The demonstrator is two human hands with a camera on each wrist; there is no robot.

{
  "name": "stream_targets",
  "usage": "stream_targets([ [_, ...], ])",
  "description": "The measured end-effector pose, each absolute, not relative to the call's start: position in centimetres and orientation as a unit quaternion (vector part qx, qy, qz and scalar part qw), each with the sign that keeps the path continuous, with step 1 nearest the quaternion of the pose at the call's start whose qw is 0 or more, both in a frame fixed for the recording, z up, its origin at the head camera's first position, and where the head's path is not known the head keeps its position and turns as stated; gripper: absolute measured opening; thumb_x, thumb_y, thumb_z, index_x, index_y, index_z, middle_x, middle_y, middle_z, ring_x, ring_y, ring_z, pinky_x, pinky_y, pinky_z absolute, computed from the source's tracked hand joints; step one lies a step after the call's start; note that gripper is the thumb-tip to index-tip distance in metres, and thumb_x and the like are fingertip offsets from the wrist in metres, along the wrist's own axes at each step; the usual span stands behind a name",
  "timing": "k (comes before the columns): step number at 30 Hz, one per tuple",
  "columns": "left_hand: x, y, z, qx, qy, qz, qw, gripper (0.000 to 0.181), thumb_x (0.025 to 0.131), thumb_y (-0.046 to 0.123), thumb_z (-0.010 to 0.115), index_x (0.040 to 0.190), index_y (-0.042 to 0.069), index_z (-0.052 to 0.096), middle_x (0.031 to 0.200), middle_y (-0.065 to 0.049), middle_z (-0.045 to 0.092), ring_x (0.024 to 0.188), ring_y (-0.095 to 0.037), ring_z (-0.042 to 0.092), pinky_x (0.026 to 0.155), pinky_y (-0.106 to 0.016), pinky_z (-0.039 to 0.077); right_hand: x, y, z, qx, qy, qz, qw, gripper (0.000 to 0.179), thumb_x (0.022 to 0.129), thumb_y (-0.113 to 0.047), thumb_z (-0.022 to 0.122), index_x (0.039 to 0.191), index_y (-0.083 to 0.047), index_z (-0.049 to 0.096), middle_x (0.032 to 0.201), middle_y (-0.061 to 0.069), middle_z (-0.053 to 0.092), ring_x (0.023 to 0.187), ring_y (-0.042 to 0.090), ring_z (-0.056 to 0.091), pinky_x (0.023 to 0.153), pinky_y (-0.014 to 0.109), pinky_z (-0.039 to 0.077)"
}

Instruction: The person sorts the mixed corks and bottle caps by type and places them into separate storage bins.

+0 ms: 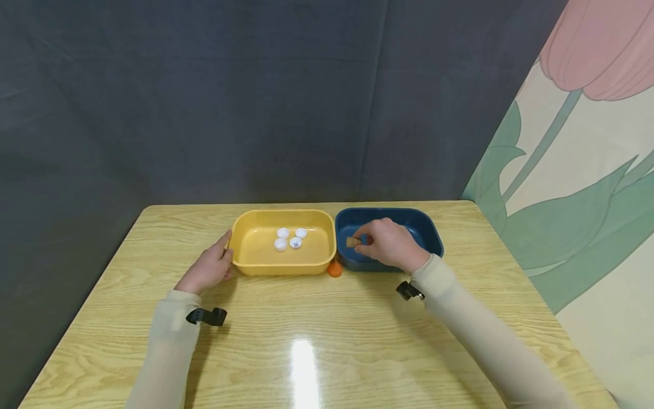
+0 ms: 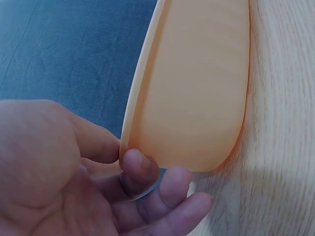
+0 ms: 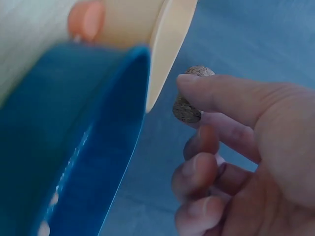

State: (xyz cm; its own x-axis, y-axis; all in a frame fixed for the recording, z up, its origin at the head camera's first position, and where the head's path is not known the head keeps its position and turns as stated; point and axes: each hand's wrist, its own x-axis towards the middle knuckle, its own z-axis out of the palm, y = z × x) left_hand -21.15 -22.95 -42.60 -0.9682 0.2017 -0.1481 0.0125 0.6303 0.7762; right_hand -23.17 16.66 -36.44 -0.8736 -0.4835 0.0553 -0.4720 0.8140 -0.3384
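Note:
My right hand (image 1: 390, 243) pinches a brown cork (image 1: 352, 242) between thumb and forefinger over the dark blue tray (image 1: 434, 236). The right wrist view shows the cork (image 3: 186, 109) upright between those fingertips, the other fingers curled below. At the left end of the yellow tray (image 1: 283, 268), my left hand (image 1: 208, 268) grips the rim. In the left wrist view the thumb and forefinger meet at the corner of the tray (image 2: 197, 88), and the other fingers lie loosely bent beneath. Several small white round caps (image 1: 280, 244) lie inside the yellow tray.
The two trays stand side by side near the back of the wooden table (image 1: 255, 341). An orange object (image 1: 334, 268) with a rounded end sits in front of where they meet. A dark cloth (image 1: 255, 102) hangs behind the table, with a flower-patterned wall (image 1: 577, 238) at right.

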Motion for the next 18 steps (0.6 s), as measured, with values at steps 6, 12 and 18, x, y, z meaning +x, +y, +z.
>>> stream_targets([
  [6, -21.3, -23.1, -42.8, 0.054, 0.903, 0.414, 0.100, 0.058, 0.110, 0.014, 0.031, 0.161, 0.003, 0.005, 0.078, -0.016, 0.056, 0.062, -0.023, 0.052, 0.061, -0.034, 0.045, -25.2, 18.3, -36.1, -0.224, 0.961, -0.157, 0.034, 0.021, 0.091, -0.020, 0.075, 0.110, -0.014, 0.078, 0.066, -0.004, 0.062, 0.051, 0.012, 0.051, 0.046, 0.028, 0.038],
  [12, -21.4, -23.1, -42.8, 0.058, 0.906, 0.408, 0.098, 0.058, 0.110, 0.015, 0.030, 0.161, 0.002, 0.005, 0.073, -0.013, 0.055, 0.059, -0.020, 0.049, 0.057, -0.033, 0.043, -27.3, 19.3, -36.5, -0.207, 0.966, -0.143, 0.055, 0.023, 0.091, -0.021, 0.075, 0.111, -0.010, 0.077, 0.088, 0.002, 0.072, 0.063, 0.013, 0.059, 0.058, 0.032, 0.049],
  [18, -21.4, -23.1, -42.8, 0.055, 0.905, 0.410, 0.101, 0.058, 0.110, 0.015, 0.029, 0.161, 0.003, 0.005, 0.070, -0.010, 0.053, 0.058, -0.019, 0.049, 0.057, -0.033, 0.044, -29.4, 20.2, -37.2, -0.214, 0.958, -0.162, 0.104, 0.024, 0.096, -0.028, 0.069, 0.106, -0.007, 0.078, 0.092, 0.005, 0.074, 0.065, 0.016, 0.063, 0.067, 0.036, 0.053],
])
